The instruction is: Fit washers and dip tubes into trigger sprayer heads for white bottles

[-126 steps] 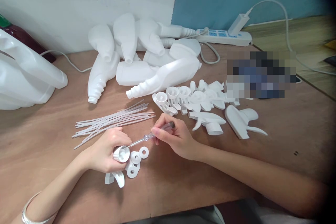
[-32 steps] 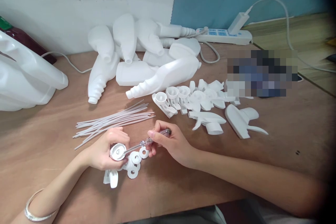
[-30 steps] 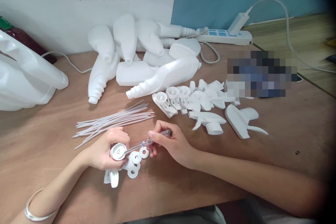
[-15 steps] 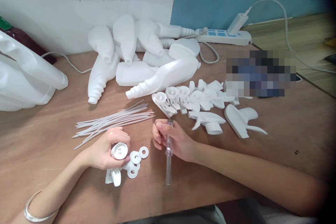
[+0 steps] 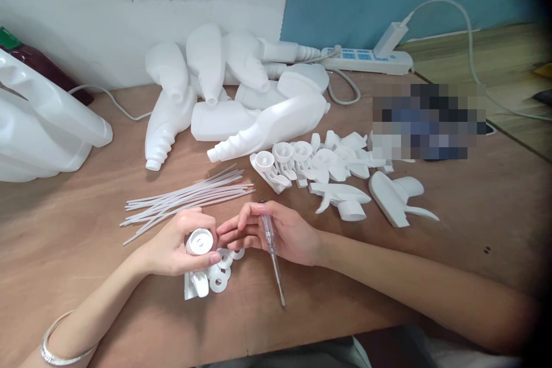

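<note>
My left hand [image 5: 181, 244] is closed around a white trigger spray head [image 5: 200, 242], its round cap opening turned up toward me and its trigger end hanging below. A slim screwdriver [image 5: 271, 241] with a clear handle lies across my right hand [image 5: 284, 233], held at the handle by the thumb, its metal blade pointing down toward the table edge. The other fingers of that hand reach out to the left, their tips close to the spray head; whether they touch it I cannot tell. Several flat white washers [image 5: 218, 282] lie partly hidden beneath and beside my left hand.
Thin white tubes [image 5: 185, 198] lie behind my left hand. More spray heads [image 5: 340, 161] are bunched at centre right, with white bottles [image 5: 271, 126] piled behind them. A power strip [image 5: 366, 60] sits against the wall. Large white jugs [image 5: 43, 126] stand at left.
My right hand has shifted left toward the spray head, its fingers stretching out and the screwdriver tilting. The spray head in my left hand has moved slightly right and up.
</note>
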Demonstrator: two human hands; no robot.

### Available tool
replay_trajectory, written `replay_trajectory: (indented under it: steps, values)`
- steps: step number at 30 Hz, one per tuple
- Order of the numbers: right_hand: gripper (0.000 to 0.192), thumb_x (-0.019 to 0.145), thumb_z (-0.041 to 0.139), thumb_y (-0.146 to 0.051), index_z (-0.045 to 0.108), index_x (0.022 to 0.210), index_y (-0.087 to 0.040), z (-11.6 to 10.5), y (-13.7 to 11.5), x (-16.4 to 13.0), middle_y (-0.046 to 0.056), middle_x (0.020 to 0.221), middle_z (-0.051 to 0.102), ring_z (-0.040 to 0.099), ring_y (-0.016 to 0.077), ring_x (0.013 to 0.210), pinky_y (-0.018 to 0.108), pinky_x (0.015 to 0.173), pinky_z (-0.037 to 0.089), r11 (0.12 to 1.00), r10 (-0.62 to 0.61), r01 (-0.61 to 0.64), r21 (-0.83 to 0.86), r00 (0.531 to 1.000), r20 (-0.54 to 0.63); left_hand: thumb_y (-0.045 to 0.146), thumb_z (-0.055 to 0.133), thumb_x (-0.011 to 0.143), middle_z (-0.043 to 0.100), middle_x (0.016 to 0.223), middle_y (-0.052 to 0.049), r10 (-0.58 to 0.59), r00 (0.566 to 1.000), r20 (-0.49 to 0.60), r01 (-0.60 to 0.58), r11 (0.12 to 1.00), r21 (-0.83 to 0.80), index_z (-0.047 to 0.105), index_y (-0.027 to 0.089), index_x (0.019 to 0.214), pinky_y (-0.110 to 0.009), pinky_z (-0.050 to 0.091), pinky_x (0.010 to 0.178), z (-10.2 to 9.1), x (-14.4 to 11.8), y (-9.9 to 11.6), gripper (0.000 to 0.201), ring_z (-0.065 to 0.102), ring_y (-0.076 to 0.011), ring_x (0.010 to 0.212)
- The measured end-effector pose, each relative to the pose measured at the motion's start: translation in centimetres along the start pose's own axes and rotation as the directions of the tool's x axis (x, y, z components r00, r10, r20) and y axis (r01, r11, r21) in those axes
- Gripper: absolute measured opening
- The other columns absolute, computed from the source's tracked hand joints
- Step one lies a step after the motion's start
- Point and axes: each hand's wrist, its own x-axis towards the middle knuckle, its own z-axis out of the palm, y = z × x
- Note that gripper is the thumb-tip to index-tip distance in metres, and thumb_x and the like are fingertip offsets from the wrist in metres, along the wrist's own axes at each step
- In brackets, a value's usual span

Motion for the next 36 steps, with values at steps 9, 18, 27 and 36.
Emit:
replay_trajectory:
  steps: [9,18,27,36]
  values:
    - [0.03,0.088,0.036,-0.031,0.058,0.082,-0.012,-0.2,0.1,0.1,0.013,0.104,0.065,0.063,0.0188,0.095,0.033,0.09,0.043,0.999,0.02,-0.02,0.028,1.0,0.017,0.038,0.061,0.073,0.042,0.075,0.003,-0.166,0.98,-0.114,0.111,0.918,-0.381,0.035,0.019,0.081,-0.019,0.031,0.052,0.3,-0.5,-0.3,0.033,0.037,-0.0078,0.059]
    - [0.033,0.089,0.034,-0.028,0.062,0.094,-0.012,-0.1,0.0,0.1,0.011,0.105,0.065,0.061,0.0186,0.101,0.032,0.092,0.043,0.999,0.009,-0.01,0.049,1.0,0.015,0.04,0.069,0.068,0.039,0.08,0.002,-0.159,0.984,-0.08,0.1,0.865,-0.491,0.034,0.019,0.079,-0.021,0.032,0.057,0.2,-0.7,-1.2,0.042,0.037,-0.0092,0.066]
    - [0.04,0.088,0.035,-0.028,0.057,0.114,-0.006,-0.3,0.0,0.1,0.014,0.111,0.063,0.057,0.0217,0.108,0.037,0.101,0.035,0.998,0.068,-0.068,-0.005,0.997,0.023,0.045,0.033,0.09,0.041,0.076,0.0,-0.277,0.944,-0.178,0.179,0.885,-0.429,0.042,0.018,0.077,-0.026,0.032,0.065,0.1,-0.2,-0.7,0.032,0.04,-0.013,0.07]
    - [0.034,0.083,0.048,-0.026,0.063,0.107,-0.007,0.0,0.2,0.1,0.012,0.112,0.063,0.056,0.0216,0.109,0.039,0.104,0.033,0.998,0.064,-0.064,-0.004,0.998,-0.02,0.044,0.045,0.086,0.044,0.072,0.002,-0.446,0.869,-0.215,0.306,0.826,-0.473,0.043,0.019,0.081,-0.022,0.032,0.055,0.3,0.1,-0.3,0.026,0.04,-0.0104,0.062]
